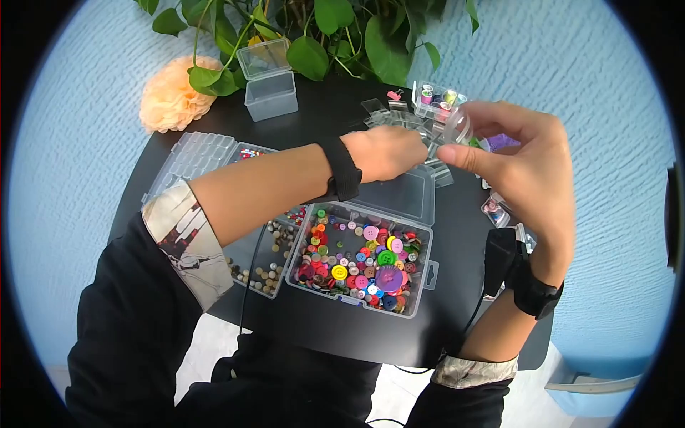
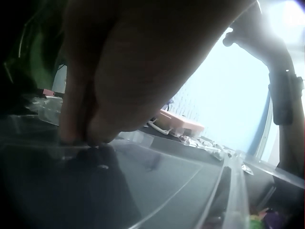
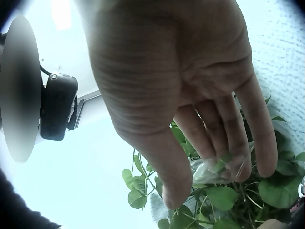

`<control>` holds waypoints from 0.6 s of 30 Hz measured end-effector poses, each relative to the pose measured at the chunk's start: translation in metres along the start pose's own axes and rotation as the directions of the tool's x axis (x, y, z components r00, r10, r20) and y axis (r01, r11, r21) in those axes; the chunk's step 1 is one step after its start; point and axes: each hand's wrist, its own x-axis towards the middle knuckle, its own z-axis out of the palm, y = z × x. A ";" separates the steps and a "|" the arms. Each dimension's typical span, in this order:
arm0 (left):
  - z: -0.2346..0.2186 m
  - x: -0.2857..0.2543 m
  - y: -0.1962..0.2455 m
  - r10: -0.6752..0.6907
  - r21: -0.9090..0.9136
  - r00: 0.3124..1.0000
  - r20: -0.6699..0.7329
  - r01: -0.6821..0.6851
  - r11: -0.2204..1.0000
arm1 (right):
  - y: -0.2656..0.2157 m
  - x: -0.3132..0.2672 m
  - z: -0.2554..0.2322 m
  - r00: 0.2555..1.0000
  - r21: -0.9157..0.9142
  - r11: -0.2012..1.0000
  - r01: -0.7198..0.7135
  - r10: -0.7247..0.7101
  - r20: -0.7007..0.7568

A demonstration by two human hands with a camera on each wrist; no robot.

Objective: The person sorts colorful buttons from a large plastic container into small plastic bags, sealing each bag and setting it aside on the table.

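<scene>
My right hand [image 1: 524, 157] is raised at the right of the head view, holding a clear, rounded plastic piece [image 1: 457, 128] between thumb and fingers. The same clear plastic [image 3: 207, 172] shows by the fingers in the right wrist view. Over the back of the table my left hand [image 1: 389, 151] points downward beside a heap of clear plastic pieces [image 1: 437, 171]. In the left wrist view its fingertips [image 2: 97, 136] are bunched close above a clear lid [image 2: 157, 174]; I cannot tell whether they pinch anything. That lid belongs to an open box of colourful buttons [image 1: 360, 267].
Beads fill part of a compartment case [image 1: 189, 165] under my left forearm. An open small clear box [image 1: 271, 96] stands at the back, near a peach paper flower [image 1: 178, 96] and a leafy plant [image 1: 310, 60]. Thread spools sit in a clear case [image 1: 437, 103] at the back right.
</scene>
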 end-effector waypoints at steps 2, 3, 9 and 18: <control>-0.002 0.007 -0.003 0.041 0.125 0.999 0.029 -0.044 0.991 | -0.002 -0.001 -0.001 1.000 0.010 1.000 0.003 -0.003 -0.002; -0.003 0.009 -0.004 0.048 0.133 0.998 0.030 -0.052 0.990 | -0.003 0.000 -0.002 1.000 0.015 1.000 0.006 -0.006 0.001; 0.002 0.002 -0.019 0.150 -0.146 0.976 -0.156 -0.173 0.974 | -0.002 0.001 -0.005 0.999 0.027 0.999 0.030 -0.030 -0.014; -0.051 -0.076 0.062 0.048 -0.364 0.969 0.242 0.045 0.930 | 0.002 0.001 -0.001 0.997 -0.001 0.998 0.069 -0.069 -0.024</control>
